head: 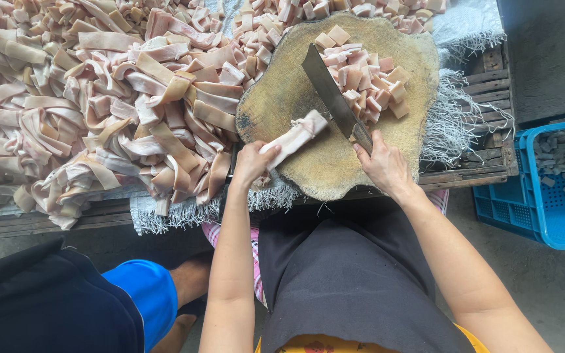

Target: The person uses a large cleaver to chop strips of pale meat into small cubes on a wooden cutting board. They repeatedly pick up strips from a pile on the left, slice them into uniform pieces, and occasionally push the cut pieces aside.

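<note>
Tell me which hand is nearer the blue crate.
Right. The right hand grips the cleaver on the crate's side; the left hand holds a meat strip farther away.

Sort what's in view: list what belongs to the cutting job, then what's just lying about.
In use: left hand, pork strip, right hand, cleaver, chopping block, cut cubes, strip pile.
Lying about: blue crate, fringed cloth.

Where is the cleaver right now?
The cleaver lies across the round wooden chopping block, in the right hand, between the pork strip and the cut cubes.
</note>
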